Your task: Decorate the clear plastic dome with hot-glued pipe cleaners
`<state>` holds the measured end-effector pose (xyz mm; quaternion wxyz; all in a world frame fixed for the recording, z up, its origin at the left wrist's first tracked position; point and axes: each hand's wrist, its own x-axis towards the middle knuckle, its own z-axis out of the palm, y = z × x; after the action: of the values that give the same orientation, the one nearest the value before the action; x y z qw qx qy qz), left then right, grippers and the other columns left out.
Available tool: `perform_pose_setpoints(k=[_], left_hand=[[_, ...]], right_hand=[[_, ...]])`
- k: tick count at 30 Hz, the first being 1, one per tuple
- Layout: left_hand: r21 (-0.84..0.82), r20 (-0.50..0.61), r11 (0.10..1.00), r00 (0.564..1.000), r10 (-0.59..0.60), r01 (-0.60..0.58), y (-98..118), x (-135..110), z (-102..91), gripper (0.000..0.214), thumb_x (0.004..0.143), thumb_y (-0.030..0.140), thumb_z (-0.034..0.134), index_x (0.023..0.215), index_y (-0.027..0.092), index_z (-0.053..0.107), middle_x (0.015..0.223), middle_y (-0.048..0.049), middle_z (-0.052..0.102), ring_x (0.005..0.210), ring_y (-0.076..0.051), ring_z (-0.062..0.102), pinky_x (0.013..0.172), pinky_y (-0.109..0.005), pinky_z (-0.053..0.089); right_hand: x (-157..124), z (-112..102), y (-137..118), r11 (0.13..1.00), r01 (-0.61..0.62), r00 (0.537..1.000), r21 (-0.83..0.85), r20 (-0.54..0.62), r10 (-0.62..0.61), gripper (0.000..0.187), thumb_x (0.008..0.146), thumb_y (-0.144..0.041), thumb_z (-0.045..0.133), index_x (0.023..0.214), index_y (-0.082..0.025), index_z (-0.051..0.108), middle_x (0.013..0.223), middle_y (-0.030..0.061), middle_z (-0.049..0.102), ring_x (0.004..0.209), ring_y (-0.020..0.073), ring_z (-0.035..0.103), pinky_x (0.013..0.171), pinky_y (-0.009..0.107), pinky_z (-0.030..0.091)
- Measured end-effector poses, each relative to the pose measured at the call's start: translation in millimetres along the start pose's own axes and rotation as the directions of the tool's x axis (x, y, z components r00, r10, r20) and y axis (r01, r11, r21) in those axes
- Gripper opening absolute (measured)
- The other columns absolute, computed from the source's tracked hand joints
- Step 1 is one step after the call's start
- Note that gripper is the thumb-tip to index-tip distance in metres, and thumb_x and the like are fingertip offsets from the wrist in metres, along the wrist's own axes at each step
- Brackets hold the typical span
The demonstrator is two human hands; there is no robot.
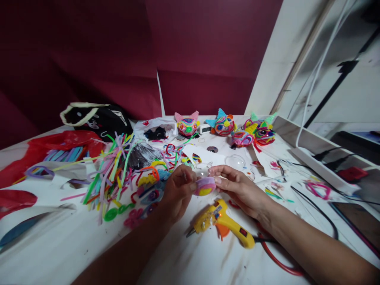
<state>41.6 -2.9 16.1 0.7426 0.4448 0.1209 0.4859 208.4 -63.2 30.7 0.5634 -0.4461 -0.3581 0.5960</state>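
Between my hands is a clear plastic ball with a pink, purple and yellow coil of pipe cleaner (pixel 204 186) on its near side. My left hand (pixel 179 190) pinches it at the left edge. From the right, my right hand (pixel 234 182) grips the opposite edge with thumb and fingers. Just below them a yellow hot glue gun (pixel 219 221) lies on its side on the table, its nozzle toward the lower left. Part of the ball is hidden behind my fingers.
Loose pipe cleaners (pixel 115 170) are heaped on the left by a red plastic bag (pixel 68 140) and a black bag (pixel 101 122). Several pipe-cleaner animal heads (pixel 188 126) stand at the back. A phone (pixel 356 221), a black cable (pixel 320 213) and a power strip (pixel 323 170) lie right.
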Motion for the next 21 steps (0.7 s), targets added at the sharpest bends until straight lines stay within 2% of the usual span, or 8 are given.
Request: perform_pose_setpoints(k=[4, 10, 14, 17, 21], left_hand=[[-0.071, 0.053, 0.997, 0.999, 0.0, 0.004, -2.3, -0.6, 0.1, 0.022, 0.064, 0.015, 0.074, 0.068, 0.018, 0.052, 0.066, 0.0048, 0.046, 0.062, -0.009, 0.043, 0.06, -0.023, 0.037], [-0.109, 0.065, 0.993, 0.997, -0.037, 0.044, -5.2, 1.8, -0.4, 0.022, 0.066, 0.014, 0.074, 0.07, 0.018, 0.053, 0.07, 0.0045, 0.047, 0.066, -0.009, 0.044, 0.063, -0.023, 0.038], [-0.107, 0.118, 0.989, 0.989, -0.089, 0.102, -6.0, 4.9, -3.1, 0.019, 0.069, 0.016, 0.072, 0.072, 0.018, 0.053, 0.071, 0.0032, 0.05, 0.068, -0.01, 0.047, 0.066, -0.025, 0.039], [-0.065, 0.146, 0.987, 0.98, -0.134, 0.145, -6.7, 6.3, -6.8, 0.018, 0.068, 0.017, 0.073, 0.075, 0.017, 0.056, 0.074, 0.0022, 0.053, 0.07, -0.011, 0.05, 0.068, -0.025, 0.039], [0.075, 0.125, 0.981, 0.975, -0.186, 0.177, -5.9, 7.0, -11.7, 0.025, 0.066, 0.021, 0.075, 0.086, 0.017, 0.061, 0.076, 0.0009, 0.057, 0.07, -0.012, 0.051, 0.066, -0.026, 0.038]], right_hand=[[0.3, -0.5, 1.5, 0.999, -0.023, 0.997, 0.028, 0.078, 0.021, 0.034, 0.065, -0.036, 0.086, 0.092, -0.021, 0.072, 0.082, -0.0018, 0.065, 0.066, 0.0066, 0.052, 0.066, 0.02, 0.041], [1.7, -2.5, 3.0, 0.999, -0.019, 0.997, 0.043, 0.077, 0.016, 0.03, 0.063, -0.038, 0.087, 0.079, -0.02, 0.071, 0.063, -0.0037, 0.06, 0.057, 0.0055, 0.048, 0.057, 0.018, 0.036], [3.5, -5.7, 2.8, 0.999, -0.011, 0.996, 0.042, 0.089, 0.008, 0.031, 0.062, -0.039, 0.087, 0.074, -0.019, 0.067, 0.059, -0.0041, 0.058, 0.055, 0.0055, 0.047, 0.056, 0.018, 0.034], [4.4, -10.2, 0.9, 1.0, 0.003, 0.996, 0.025, 0.091, -0.006, 0.031, 0.062, -0.039, 0.087, 0.07, -0.019, 0.065, 0.057, -0.0044, 0.057, 0.054, 0.0058, 0.046, 0.057, 0.018, 0.034], [3.6, -15.8, -3.6, 0.999, 0.015, 0.996, -0.03, 0.083, -0.012, 0.029, 0.064, -0.038, 0.086, 0.069, -0.019, 0.065, 0.056, -0.0043, 0.056, 0.054, 0.0064, 0.045, 0.056, 0.019, 0.033]])
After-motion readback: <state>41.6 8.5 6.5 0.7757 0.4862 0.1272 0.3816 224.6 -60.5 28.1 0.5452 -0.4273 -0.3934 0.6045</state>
